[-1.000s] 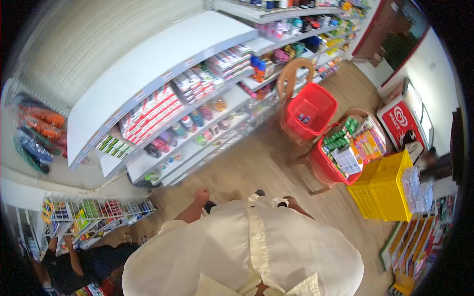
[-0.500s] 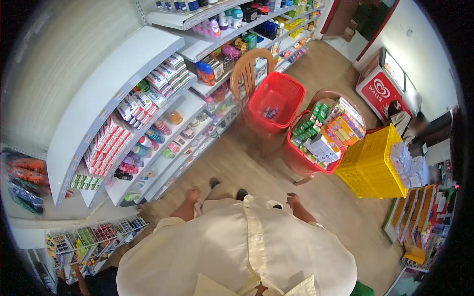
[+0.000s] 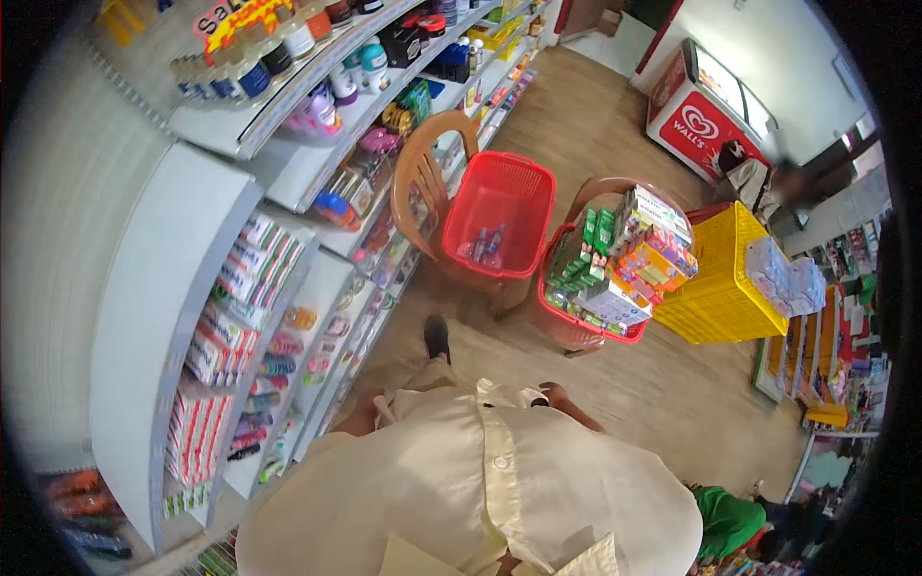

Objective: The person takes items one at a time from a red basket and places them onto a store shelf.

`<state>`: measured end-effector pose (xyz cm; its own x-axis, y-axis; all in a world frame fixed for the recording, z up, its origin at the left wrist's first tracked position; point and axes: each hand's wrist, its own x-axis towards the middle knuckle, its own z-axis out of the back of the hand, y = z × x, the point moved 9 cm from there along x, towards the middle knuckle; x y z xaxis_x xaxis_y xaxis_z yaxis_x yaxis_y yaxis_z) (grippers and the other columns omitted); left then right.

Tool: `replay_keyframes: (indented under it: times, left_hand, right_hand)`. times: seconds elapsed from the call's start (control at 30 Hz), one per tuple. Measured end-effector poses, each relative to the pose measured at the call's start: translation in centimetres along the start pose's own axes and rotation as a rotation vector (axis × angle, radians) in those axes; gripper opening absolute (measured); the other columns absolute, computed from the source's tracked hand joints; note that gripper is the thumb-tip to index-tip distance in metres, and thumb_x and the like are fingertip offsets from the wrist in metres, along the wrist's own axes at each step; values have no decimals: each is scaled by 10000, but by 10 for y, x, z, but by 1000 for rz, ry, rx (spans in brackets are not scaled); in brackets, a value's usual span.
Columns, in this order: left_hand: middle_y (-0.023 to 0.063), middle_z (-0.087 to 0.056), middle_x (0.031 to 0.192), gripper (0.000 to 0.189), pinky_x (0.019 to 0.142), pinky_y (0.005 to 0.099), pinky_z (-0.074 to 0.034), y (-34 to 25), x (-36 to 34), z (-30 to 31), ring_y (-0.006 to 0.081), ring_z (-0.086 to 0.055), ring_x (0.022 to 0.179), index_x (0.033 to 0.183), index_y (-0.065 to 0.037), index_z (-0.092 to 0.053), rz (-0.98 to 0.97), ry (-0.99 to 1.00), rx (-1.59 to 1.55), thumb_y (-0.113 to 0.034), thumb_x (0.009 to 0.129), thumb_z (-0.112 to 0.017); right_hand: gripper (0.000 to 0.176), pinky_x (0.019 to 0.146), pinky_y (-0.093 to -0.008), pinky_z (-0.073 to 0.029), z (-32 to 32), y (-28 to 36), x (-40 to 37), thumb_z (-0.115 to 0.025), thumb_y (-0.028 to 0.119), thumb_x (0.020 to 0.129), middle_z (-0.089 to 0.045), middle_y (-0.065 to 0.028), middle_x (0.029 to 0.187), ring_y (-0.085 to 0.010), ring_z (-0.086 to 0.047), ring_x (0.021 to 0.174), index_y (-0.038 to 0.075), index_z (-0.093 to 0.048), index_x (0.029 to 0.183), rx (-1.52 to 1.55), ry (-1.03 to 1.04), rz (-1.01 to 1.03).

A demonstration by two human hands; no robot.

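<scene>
- Low in the head view, at the hem of the person's cream shirt [image 3: 480,490], the left hand [image 3: 365,415] and the right hand [image 3: 555,391] hang at the person's sides, well apart from each other.
- Both hands are mostly hidden by the shirt. Neither visibly holds or touches anything, and it cannot be told whether the fingers are curled or spread.
- Ahead of the right hand, across a stretch of wooden floor [image 3: 595,125], stands a full red basket [image 3: 576,322], packed with green and coloured boxes. It is the nearest thing to that hand but clearly apart from it.
- Just beside it, to the left and a little farther off, a second red basket [image 3: 499,216] sits on the seat of a brown chair [image 3: 418,178], with only a few small items in its bottom.
- Beside the left hand, the store shelves [image 3: 288,288] run along the aisle, stocked with boxes, tubes and bottles.
- One dark shoe [image 3: 437,338] is on the floor between the hands and the chair.
- Right of the full basket sits a yellow crate [image 3: 715,288], with clear-wrapped packs [image 3: 783,278] on it.
- Farther back stands a red ice-cream freezer [image 3: 701,125].
- At the bottom right, another person in green [image 3: 725,518] is partly in view.
</scene>
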<state>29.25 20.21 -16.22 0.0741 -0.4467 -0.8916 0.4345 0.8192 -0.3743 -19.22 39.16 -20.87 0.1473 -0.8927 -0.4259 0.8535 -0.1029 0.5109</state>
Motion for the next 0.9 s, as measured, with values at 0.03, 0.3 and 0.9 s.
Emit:
replay_keyframes:
  times: [0.03, 0.3, 0.9]
  left_hand:
    - [71, -535, 926, 249, 707, 371, -387, -30, 20, -8, 220, -515, 830, 973, -108, -528, -150, 88, 120, -269, 783, -516]
    - [34, -455, 1236, 549, 906, 388, -339, -281, -6, -104, 231, -442, 1110, 1228, -137, -430, -152, 634, 325, -478, 805, -506]
    - [103, -466, 1007, 310, 794, 332, -439, -373, 154, -337, 229, -490, 940, 1032, -86, -432, 145, 503, -314, -238, 792, -556]
  right_hand:
    - [297, 758, -347, -472, 5, -29, 1, -577, 227, 728, -592, -85, 1046, -239, -574, 914, 95, -613, 991, 343, 42, -411]
    - [296, 506, -334, -466, 142, -17, 91, -498, 128, 794, -594, -71, 957, -201, -596, 618, 108, -544, 1085, 650, -380, -734]
    - [266, 661, -289, -465, 229, -64, 373, -520, 86, 787, -599, -121, 915, -223, -596, 777, 22, -532, 1045, 1459, -731, -472]
